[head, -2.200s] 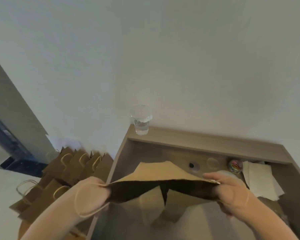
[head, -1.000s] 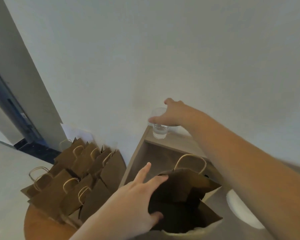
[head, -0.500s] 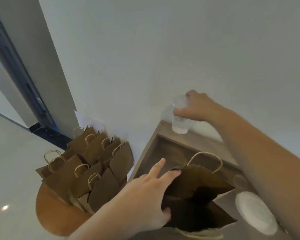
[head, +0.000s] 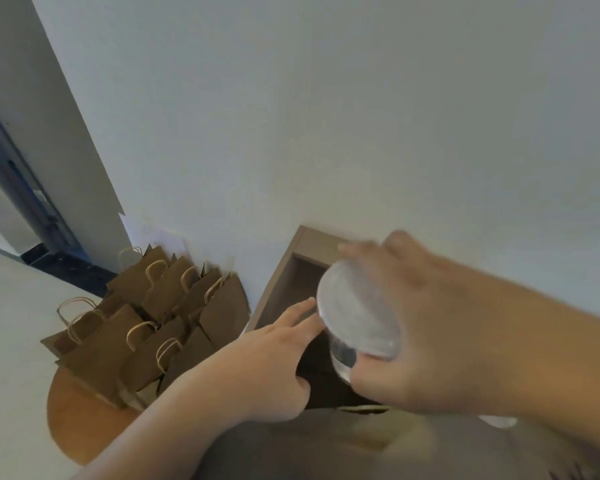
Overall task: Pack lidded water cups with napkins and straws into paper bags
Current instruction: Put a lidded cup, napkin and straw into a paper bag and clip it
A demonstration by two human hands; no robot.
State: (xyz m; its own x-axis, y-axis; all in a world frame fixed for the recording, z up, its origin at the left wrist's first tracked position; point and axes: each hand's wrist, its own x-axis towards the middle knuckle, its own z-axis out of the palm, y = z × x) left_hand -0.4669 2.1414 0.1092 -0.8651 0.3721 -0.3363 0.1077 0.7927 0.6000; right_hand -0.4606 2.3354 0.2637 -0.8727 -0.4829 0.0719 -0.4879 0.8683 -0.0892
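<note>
My right hand (head: 426, 327) grips a clear lidded cup (head: 357, 323) with a little water in it, fingers and thumb curled round its wall. The cup hangs above the dark mouth of an open brown paper bag (head: 326, 382) that stands in a wooden tray. My left hand (head: 274, 365) holds the bag's left edge, thumb tucked inside the opening and fingers stretched along the outside. Most of the bag is hidden behind both hands.
The wooden tray's rim (head: 281, 282) runs along a white wall. To the left, several brown paper bags with twisted handles (head: 153, 327) stand packed on a round wooden table (head: 73, 420). A white lid edge (head: 496, 422) peeks under my right forearm.
My right hand took the cup from the tray's back ledge and carried it toward me, over the open bag. My left hand stayed on the bag's edge.
</note>
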